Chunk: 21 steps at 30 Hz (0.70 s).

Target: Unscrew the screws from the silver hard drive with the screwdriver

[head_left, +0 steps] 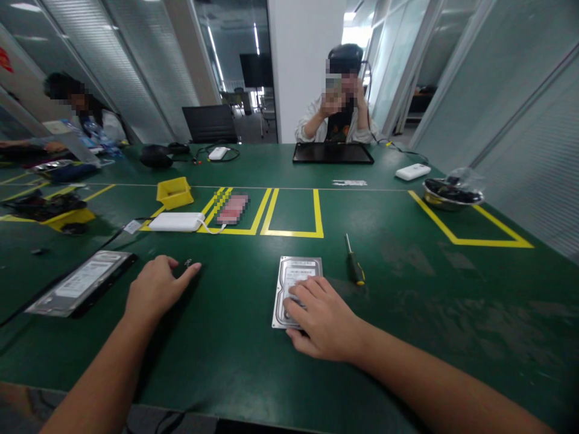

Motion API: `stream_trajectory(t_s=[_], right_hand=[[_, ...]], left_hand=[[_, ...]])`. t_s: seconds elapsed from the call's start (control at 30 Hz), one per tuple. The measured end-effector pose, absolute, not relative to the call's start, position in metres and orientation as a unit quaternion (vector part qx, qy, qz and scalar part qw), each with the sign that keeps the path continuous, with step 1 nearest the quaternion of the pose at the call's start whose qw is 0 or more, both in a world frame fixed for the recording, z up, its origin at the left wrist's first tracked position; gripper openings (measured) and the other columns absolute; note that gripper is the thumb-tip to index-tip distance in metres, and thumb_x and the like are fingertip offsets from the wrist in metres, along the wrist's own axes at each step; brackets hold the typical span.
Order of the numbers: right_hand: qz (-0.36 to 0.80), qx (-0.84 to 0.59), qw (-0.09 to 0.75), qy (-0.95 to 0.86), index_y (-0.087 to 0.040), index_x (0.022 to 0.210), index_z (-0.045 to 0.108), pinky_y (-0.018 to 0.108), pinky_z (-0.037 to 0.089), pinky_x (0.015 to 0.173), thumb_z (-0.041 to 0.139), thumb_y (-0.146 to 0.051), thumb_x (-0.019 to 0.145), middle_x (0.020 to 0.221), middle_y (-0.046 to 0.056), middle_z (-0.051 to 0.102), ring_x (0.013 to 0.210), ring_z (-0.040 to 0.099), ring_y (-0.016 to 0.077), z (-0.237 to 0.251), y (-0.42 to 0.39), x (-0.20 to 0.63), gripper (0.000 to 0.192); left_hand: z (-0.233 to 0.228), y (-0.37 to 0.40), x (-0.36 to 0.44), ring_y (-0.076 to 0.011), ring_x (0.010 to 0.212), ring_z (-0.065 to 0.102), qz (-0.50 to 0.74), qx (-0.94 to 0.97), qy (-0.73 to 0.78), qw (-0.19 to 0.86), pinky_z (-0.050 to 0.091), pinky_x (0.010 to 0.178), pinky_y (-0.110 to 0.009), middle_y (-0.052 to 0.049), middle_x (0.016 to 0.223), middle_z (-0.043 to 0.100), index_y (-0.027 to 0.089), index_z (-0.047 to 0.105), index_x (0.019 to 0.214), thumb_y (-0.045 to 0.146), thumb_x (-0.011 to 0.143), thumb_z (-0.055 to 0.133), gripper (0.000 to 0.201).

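Note:
My right hand point(323, 316) rests on a silver hard drive point(284, 283) lying flat on the green table. Its fingers lie spread over the label, and the thumb is by the near edge. To the left, my left hand point(156, 286) hovers low at the tabletop, thumb stretched away from the curled fingers. A few tiny metal pieces, apparently screws point(189, 263), are by its thumb and fingertips; whether any is touched I cannot tell. A screwdriver point(356, 268) with a dark and yellow handle lies right of the drive. Farther left is another labelled drive point(88, 277) with a black edge.
A yellow bin point(174, 193), a white power bank point(176, 222) and a blurred reddish device point(233, 209) stand beyond my left hand. Yellow tape marks point(294, 233) the table point(226, 361). Parts fill a bowl point(452, 196) at right. Two people sit beyond, one behind a black panel point(333, 153).

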State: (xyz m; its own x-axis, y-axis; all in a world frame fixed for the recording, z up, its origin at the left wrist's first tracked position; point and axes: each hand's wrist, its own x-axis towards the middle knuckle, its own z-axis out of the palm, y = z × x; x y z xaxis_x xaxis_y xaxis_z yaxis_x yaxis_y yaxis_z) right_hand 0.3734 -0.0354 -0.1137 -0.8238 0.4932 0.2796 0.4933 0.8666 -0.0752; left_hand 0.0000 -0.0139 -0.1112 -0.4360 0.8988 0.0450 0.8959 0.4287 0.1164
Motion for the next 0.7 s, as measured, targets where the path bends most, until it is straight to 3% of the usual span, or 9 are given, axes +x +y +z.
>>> stream_trajectory(t_s=[0.33, 0.7], right_hand=[[-0.001, -0.260, 0.145, -0.955, -0.017, 0.109, 0.059, 0.047, 0.036, 0.096, 0.052, -0.041, 0.089, 0.109, 0.011, 0.058, 0.105, 0.047, 0.0286, -0.115, -0.035, 0.374, 0.032], [-0.002, -0.261, 0.143, -0.955, -0.017, 0.109, 0.059, 0.047, 0.035, 0.097, 0.052, -0.040, 0.089, 0.111, 0.011, 0.058, 0.106, 0.047, 0.0286, -0.115, -0.036, 0.373, 0.031]], left_hand=[[-0.111, -0.004, -0.005, -0.0403, 0.090, 0.065, 0.020, 0.511, 0.856, 0.074, 0.048, 0.064, -0.044, -0.018, 0.098, 0.070, 0.022, 0.065, 0.096, 0.071, 0.081, 0.043, 0.056], [-0.110, 0.000, -0.004, -0.0385, 0.093, 0.065, 0.001, 0.499, 0.862, 0.085, 0.049, 0.067, -0.043, -0.015, 0.101, 0.069, 0.024, 0.063, 0.098, 0.064, 0.086, 0.040, 0.048]])
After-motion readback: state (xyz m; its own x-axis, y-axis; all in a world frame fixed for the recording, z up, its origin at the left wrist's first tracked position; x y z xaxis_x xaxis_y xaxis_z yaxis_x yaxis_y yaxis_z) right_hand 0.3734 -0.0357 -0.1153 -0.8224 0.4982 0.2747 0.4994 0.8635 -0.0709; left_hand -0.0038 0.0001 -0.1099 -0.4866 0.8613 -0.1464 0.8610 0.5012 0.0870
